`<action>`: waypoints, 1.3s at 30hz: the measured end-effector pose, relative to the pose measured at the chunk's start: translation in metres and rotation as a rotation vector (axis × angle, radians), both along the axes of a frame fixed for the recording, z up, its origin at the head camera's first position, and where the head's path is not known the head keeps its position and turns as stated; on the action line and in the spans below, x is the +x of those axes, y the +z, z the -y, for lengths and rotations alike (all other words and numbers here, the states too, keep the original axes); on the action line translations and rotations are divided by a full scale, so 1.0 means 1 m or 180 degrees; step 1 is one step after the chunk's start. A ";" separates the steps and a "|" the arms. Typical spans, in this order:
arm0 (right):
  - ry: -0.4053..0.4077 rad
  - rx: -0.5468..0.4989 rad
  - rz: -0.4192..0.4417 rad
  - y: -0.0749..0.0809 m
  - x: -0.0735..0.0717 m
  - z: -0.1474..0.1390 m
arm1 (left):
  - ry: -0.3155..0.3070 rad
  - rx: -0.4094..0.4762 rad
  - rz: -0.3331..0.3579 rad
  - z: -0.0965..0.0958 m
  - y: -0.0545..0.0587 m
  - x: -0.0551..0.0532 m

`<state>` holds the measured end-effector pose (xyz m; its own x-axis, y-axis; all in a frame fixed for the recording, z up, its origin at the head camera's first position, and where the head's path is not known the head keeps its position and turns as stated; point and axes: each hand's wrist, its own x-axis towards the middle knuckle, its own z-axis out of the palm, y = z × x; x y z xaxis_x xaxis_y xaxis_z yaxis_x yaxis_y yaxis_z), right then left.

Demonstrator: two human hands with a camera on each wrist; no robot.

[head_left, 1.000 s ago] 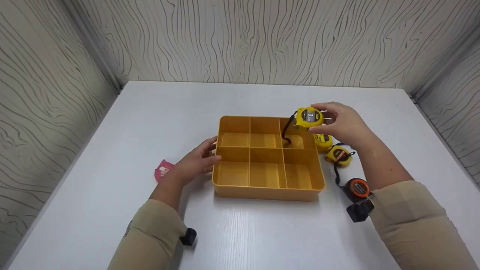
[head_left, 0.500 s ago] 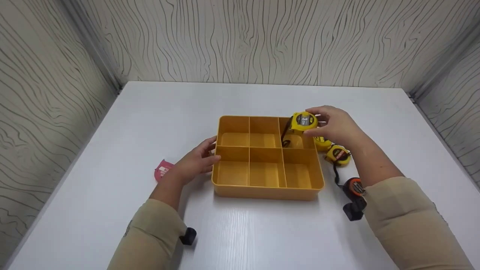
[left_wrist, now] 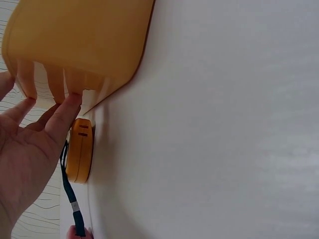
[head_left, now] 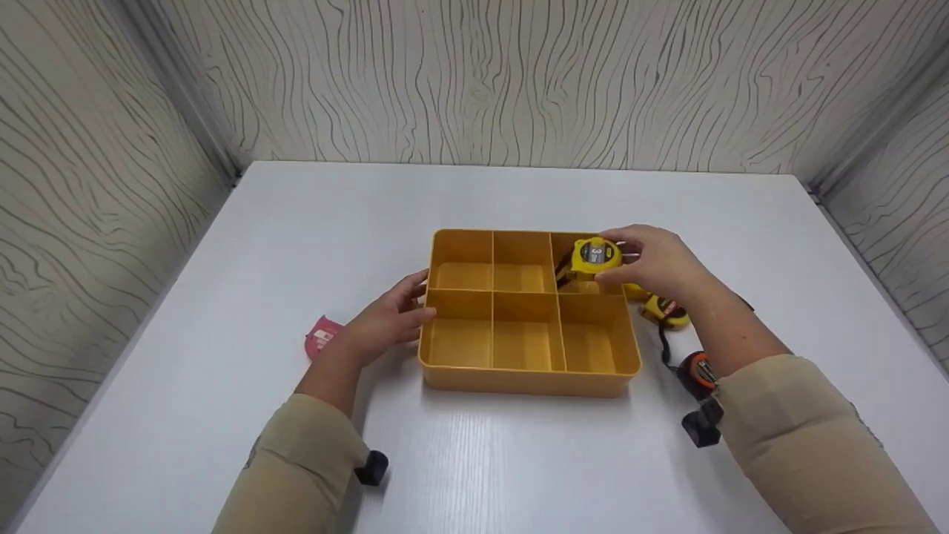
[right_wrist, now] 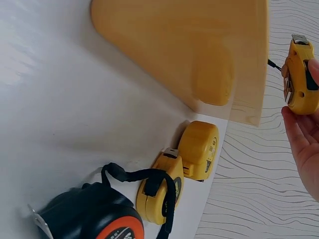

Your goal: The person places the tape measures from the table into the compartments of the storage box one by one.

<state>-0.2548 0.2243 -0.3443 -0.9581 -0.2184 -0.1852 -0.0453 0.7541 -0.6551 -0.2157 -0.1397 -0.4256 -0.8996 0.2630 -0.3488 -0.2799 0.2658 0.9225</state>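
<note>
In the head view my right hand (head_left: 660,263) pinches a yellow tape measure (head_left: 595,256) by its right side, at the back right compartment of an orange divided box (head_left: 530,382). Its black wrist strap (head_left: 563,271) hangs into that compartment. The right wrist view shows this tape measure (right_wrist: 299,79) from its edge, above the box rim, with fingertips under it. My left hand (head_left: 385,322) rests against the box's left side, thumb at the rim. From the left wrist, extended fingers (left_wrist: 65,114) touch the outer wall (left_wrist: 75,50).
Right of the box lie two yellow tape measures (right_wrist: 199,149) (right_wrist: 162,191) and a black-and-orange one (right_wrist: 94,214). On the left are a pink tape measure (head_left: 322,337) and an orange-yellow one (left_wrist: 80,152) with a dark strap. A patterned wall (head_left: 474,81) stands behind the white table (head_left: 474,460).
My right hand has moved left and down with the yellow tape measure, bringing it lower into the back right compartment. The left hand and the box have hardly moved.
</note>
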 end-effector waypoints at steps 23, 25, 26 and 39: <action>0.0088 0.0217 0.0106 -0.013 0.000 0.000 | 0.0021 -0.0079 0.0117 -0.002 0.006 0.001; 0.0095 0.0214 0.0099 -0.013 0.001 -0.001 | 0.0032 -0.0084 0.0086 -0.001 0.003 0.001; 0.0081 0.0200 0.0100 -0.014 0.001 -0.001 | 0.0037 -0.0086 0.0071 -0.001 0.002 0.000; -0.0230 -0.0179 0.0102 -0.027 0.002 -0.006 | 0.0023 -0.0060 0.0008 -0.001 -0.002 0.000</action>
<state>-0.2533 0.2305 -0.3716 -0.9655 -0.1599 -0.2055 0.0296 0.7166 -0.6968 -0.2161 -0.1391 -0.4280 -0.9004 0.2500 -0.3560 -0.2843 0.2811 0.9166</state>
